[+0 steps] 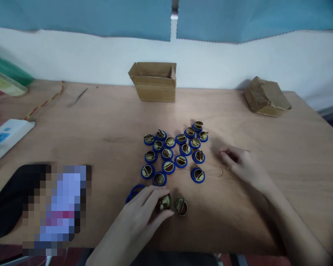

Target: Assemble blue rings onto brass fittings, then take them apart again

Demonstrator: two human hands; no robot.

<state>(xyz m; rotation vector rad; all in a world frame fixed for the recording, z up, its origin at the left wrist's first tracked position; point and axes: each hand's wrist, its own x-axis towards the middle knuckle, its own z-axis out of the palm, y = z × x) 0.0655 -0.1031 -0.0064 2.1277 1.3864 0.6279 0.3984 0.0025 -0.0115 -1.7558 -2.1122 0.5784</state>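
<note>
Several round brass parts seated in blue rings (174, 151) lie clustered in the middle of the wooden table (100, 125). My left hand (144, 208) rests near the front edge, its fingers pinched on a bare brass part (164, 202). A second bare brass part (181, 206) lies just to its right. Part of an empty blue ring (133, 192) shows under my left hand's knuckles. My right hand (242, 164) lies on the table right of the cluster, fingers curled together; whether it holds anything is hidden.
An open cardboard box (154, 81) stands at the back centre and a crumpled one (266, 96) at the back right. On the left are a white device (8, 135), a red-yellow cord (44, 103), tweezers (77, 97) and a dark pouch (13, 199).
</note>
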